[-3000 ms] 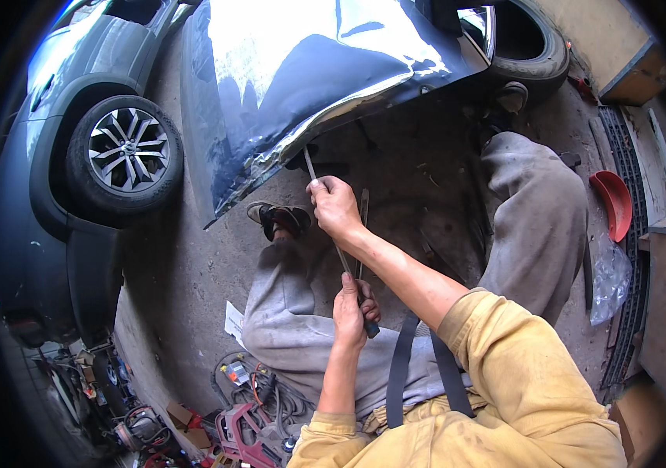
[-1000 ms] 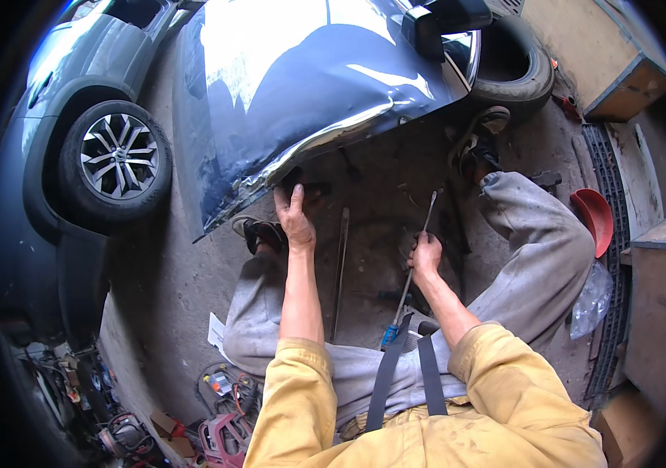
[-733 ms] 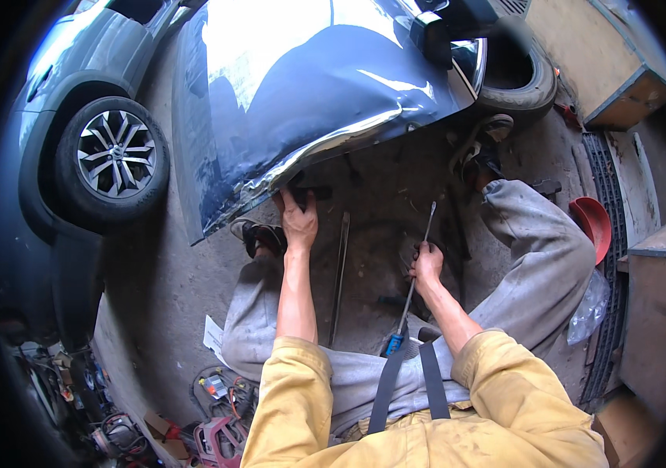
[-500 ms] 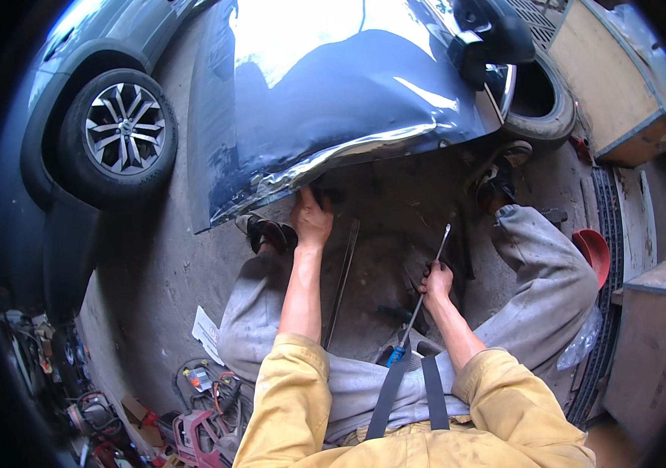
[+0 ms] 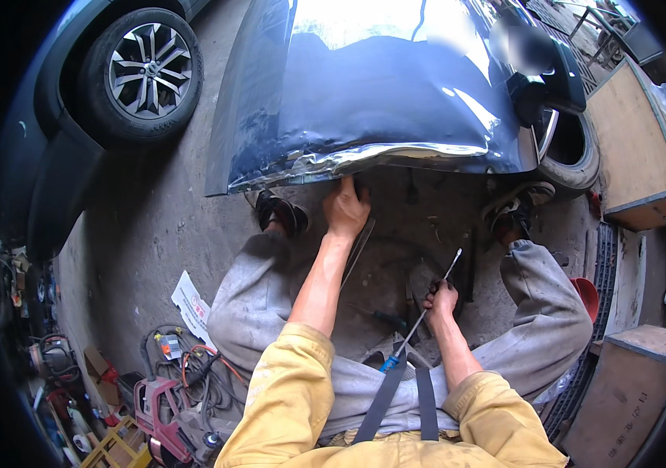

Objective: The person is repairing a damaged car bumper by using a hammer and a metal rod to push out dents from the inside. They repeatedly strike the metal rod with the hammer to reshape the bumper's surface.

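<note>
In front of me lies a dark blue car door (image 5: 380, 101), its near edge crumpled, with bare metal showing along it. My left hand (image 5: 346, 209) grips that damaged edge, and its fingertips are partly hidden at the panel. My right hand (image 5: 442, 299) is closed around the metal shaft of a long screwdriver (image 5: 416, 325). The tool slants across my lap: its blue handle end is near my waist, while the bare tip points up and away, apart from the door.
A parked car's wheel (image 5: 150, 72) stands at the far left. Power tools and cables, including a red tool (image 5: 157, 417), crowd the lower left. Wooden crates (image 5: 635, 148) and a loose tire (image 5: 575, 165) are on the right, with a red bowl (image 5: 585, 296) by my knee.
My view has tilted and shifted, so the door now sits higher and farther right. My left hand stays at its edge, and my right hand keeps the screwdriver in much the same pose.
</note>
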The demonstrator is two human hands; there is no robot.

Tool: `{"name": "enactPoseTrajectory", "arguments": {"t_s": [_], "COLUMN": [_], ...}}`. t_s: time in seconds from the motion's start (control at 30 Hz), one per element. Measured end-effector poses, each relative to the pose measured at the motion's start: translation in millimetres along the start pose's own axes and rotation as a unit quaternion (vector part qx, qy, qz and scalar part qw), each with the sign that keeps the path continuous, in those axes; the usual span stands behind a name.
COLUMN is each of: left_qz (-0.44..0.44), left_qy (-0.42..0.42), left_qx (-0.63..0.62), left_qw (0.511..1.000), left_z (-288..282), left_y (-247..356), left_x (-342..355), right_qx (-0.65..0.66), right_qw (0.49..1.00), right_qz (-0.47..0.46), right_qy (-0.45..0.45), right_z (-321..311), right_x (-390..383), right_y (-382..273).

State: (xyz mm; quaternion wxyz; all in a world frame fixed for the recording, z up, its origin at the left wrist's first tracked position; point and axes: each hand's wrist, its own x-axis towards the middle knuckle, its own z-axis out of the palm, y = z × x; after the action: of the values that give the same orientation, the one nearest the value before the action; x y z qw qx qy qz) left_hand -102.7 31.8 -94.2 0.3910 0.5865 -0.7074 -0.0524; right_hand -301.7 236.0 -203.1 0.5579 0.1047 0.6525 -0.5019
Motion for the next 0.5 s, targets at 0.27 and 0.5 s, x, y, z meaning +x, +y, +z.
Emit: {"name": "enactPoseTrajectory", "arguments": {"t_s": [0.27, 0.5], "left_qz": [-0.064, -0.085], "left_qy": [-0.06, -0.065], "left_qx": [0.022, -0.017], "left_qw": [0.996, 0.994], "left_z": [-6.4, -6.0], "left_y": [7.4, 5.5], "left_x": [2.2, 0.6], "right_qx": [0.001, -0.003], "right_qw": [1.0, 1.0], "right_qz": [-0.002, -0.004], "right_qy": [-0.003, 0.005], "right_z": [4.4, 8.1], "right_x": [-4.0, -9.4], "right_y": [-0.7, -2.7]}}
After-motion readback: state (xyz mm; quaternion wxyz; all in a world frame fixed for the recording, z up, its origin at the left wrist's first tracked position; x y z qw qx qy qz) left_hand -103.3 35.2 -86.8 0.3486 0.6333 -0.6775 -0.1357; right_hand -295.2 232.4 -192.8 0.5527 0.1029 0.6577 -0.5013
